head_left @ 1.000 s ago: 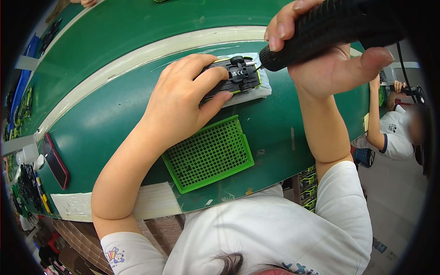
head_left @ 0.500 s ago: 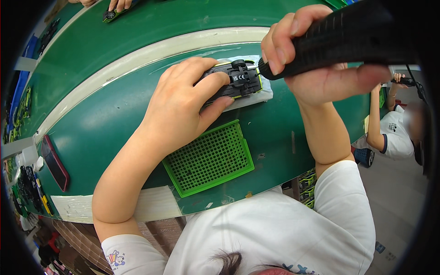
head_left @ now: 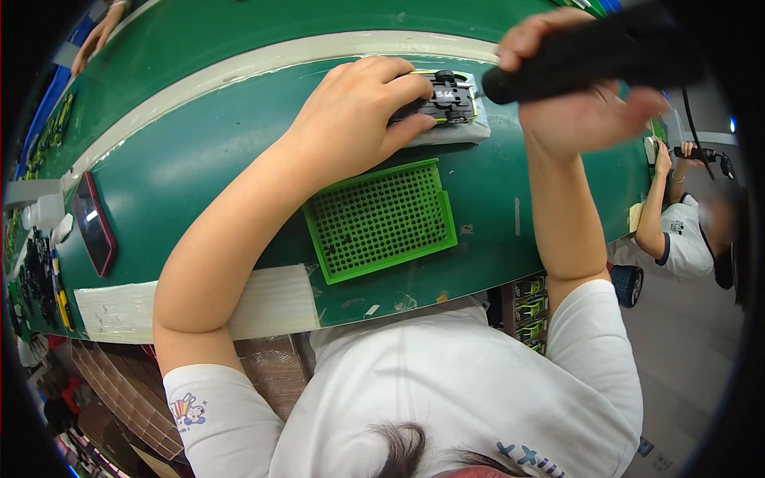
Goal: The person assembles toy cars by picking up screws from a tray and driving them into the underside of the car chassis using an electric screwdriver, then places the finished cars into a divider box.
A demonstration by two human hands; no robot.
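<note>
A toy car lies wheels-up on a pale padded block, its black underside showing. My left hand is closed over one end of the car, fingers and thumb gripping its sides. My right hand is wrapped round a black electric screwdriver, blurred by motion. The screwdriver's nose points left at the car's free end; whether its bit touches the car I cannot tell. Nearer to me sits a green perforated tray, with small dark bits at its left side.
A red-edged phone lies at the left of the green table. White foam sheet covers part of the near edge. Another person works at the right, and another person's hand shows at far left.
The view has shifted, so table things sit higher. The screwdriver's nose has drawn slightly away from the car's end. My left hand keeps its grip. The co-worker's toy car at the top is out of view.
</note>
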